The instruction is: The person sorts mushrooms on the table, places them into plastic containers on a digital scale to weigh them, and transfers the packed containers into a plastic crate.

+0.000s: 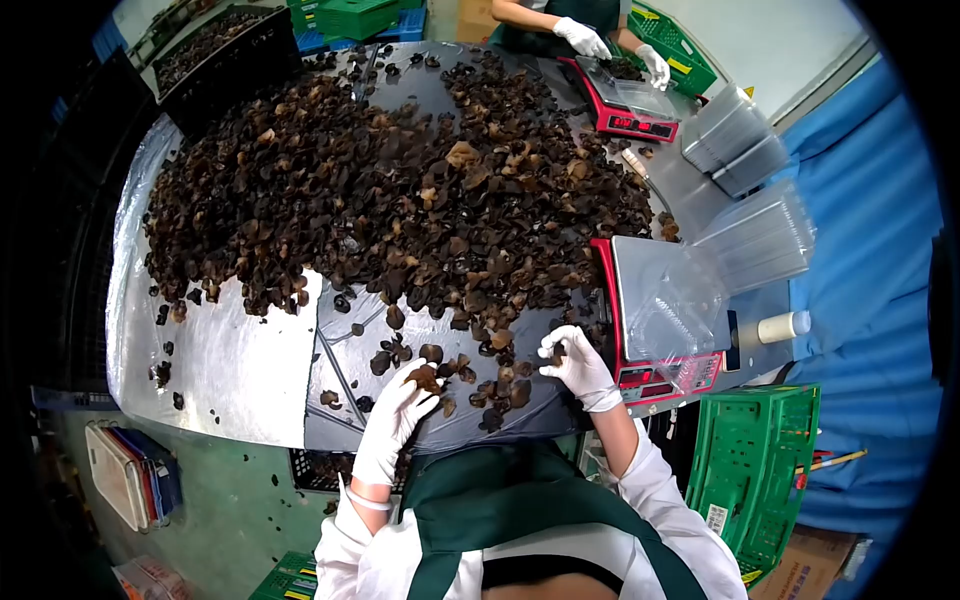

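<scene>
Over the near edge of the table, my left hand (397,412), in a white glove, has its fingers closed on a brown wood ear mushroom (425,377). To its right, my gloved right hand (582,372) is curled, thumb and forefinger around a small dark piece that looks like another wood ear mushroom (558,354). Loose wood ear mushrooms (510,390) lie between the two hands. Beyond them spreads a large heap of wood ear mushrooms (370,190). A red scale (640,300) stands just right of my right hand, with clear plastic boxes (680,310) on it.
Nested clear containers (765,240) stand behind the scale, near a white bottle (783,327). Across the table, a co-worker's gloved hands (583,38) are at a second red scale (630,110). A black crate (225,60) is far left; a green crate (750,470) stands at lower right.
</scene>
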The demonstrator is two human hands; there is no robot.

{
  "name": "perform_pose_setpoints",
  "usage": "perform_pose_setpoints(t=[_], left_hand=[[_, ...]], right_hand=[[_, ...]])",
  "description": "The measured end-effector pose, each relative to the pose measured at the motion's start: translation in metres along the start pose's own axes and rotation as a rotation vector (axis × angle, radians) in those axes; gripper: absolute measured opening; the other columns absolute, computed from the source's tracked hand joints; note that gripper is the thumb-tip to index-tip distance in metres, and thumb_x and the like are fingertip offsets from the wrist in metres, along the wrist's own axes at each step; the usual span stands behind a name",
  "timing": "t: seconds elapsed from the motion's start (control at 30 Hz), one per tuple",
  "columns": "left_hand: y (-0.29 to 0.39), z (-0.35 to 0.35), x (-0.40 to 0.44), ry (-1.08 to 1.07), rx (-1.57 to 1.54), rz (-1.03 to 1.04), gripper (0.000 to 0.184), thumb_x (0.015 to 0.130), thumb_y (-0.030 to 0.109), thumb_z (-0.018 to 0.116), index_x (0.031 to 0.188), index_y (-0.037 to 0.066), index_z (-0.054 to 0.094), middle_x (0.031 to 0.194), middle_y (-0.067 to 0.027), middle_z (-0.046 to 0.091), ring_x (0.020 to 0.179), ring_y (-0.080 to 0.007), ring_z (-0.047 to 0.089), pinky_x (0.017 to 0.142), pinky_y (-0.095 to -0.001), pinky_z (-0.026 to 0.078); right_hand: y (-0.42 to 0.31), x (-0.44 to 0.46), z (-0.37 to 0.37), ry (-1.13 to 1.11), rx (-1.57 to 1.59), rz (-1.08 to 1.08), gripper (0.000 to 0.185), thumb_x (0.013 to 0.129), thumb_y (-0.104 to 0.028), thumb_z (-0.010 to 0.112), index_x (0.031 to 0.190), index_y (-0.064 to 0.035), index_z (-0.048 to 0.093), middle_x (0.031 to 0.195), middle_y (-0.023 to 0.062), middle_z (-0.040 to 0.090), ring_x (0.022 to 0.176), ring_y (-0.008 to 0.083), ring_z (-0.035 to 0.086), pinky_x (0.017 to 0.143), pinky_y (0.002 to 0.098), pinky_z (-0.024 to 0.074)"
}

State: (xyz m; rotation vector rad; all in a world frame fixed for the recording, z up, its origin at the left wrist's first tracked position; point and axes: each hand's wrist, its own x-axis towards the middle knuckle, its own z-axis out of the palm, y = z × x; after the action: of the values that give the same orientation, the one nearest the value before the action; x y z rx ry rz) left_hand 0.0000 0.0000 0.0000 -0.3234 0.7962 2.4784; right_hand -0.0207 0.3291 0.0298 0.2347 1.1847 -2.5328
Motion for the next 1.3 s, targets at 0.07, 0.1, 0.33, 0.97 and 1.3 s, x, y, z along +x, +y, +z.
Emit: perform_pose_setpoints(t=[0.07,0.1,0.33,0.97,1.3], left_hand=[[-0.002,0.004,0.000,-0.029,-0.072,-0.020,0.050,0.093,0.019,0.060,0.137,0.003,0.042,0.127,-0.0132,0.057,0.109,-0.0258,0.061,0.088,-0.0357,0.055],[-0.004,0.006,0.005,-0.025,-0.057,-0.014,0.050,0.093,0.019,0.060,0.137,0.003,0.042,0.127,-0.0132,0.057,0.109,-0.0258,0.061,0.088,-0.0357,0.055],[-0.014,0.008,0.014,-0.056,-0.072,0.024,0.035,0.094,0.015,0.058,0.126,0.004,0.048,0.121,-0.0196,0.058,0.097,-0.0274,0.065,0.074,-0.0306,0.059],[-0.006,0.055,-0.004,0.094,0.465,0.094,0.012,0.093,0.005,0.055,0.104,0.001,0.054,0.094,-0.0107,0.061,0.079,-0.0179,0.064,0.071,-0.0278,0.055],[-0.003,0.077,-0.008,0.152,0.710,0.292,0.011,0.092,0.007,0.058,0.100,0.000,0.061,0.106,-0.0105,0.066,0.084,-0.0106,0.059,0.075,-0.0237,0.048]], right_hand=[[0.004,-0.007,0.000,0.070,-0.297,0.079,0.018,0.095,-0.025,0.054,0.095,-0.0065,0.058,0.086,0.0021,0.059,0.069,0.0085,0.054,0.059,0.0220,0.0460],[0.009,-0.005,-0.001,0.107,-0.537,0.122,0.018,0.092,-0.022,0.059,0.097,-0.0042,0.058,0.082,0.0005,0.058,0.069,0.0066,0.055,0.059,0.0200,0.0454],[0.054,-0.030,0.019,0.052,-1.631,-0.376,0.029,0.078,-0.022,0.072,0.104,-0.0129,0.063,0.093,0.0095,0.060,0.082,0.0306,0.063,0.070,0.0378,0.0531],[0.060,-0.023,0.081,-0.092,0.090,0.212,0.030,0.101,-0.024,0.042,0.124,-0.0070,0.052,0.108,0.0079,0.063,0.090,0.0181,0.063,0.071,0.0307,0.0522],[0.061,-0.029,0.121,0.053,-0.315,0.101,0.014,0.094,-0.014,0.058,0.104,-0.0034,0.060,0.084,0.0036,0.063,0.074,0.0095,0.060,0.067,0.0234,0.0489]])
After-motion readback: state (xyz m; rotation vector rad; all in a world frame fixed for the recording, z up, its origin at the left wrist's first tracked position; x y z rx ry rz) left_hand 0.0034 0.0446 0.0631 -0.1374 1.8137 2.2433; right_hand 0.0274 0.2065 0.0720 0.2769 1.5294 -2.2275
